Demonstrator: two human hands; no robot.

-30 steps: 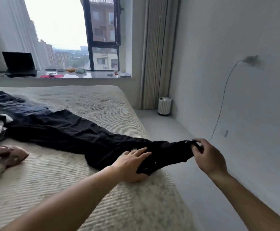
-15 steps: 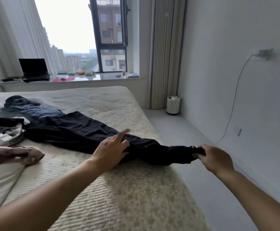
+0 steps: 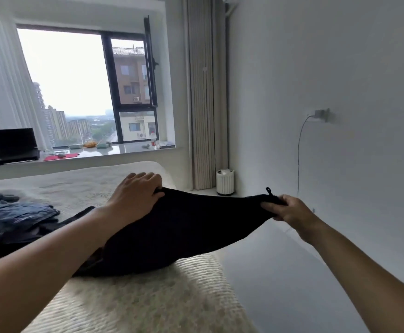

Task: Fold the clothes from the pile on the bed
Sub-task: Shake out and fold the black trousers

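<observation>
while lifted above the bed (image 3: 148, 296), black garment (image 3: 184, 231) stretched between left hand (image 3: 137, 195) and right hand (image 3: 288, 210), both clamped on its edge; pile of clothes (image 3: 16, 219) lying at left.

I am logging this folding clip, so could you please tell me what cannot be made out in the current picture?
- Head view: the left hand's fingertips curl behind the black garment's edge.
- The garment's kind is unclear; its lower part is bunched on the bed.
- The clothes pile is cut off by the left edge.
- Items on the windowsill are too small to identify.
</observation>
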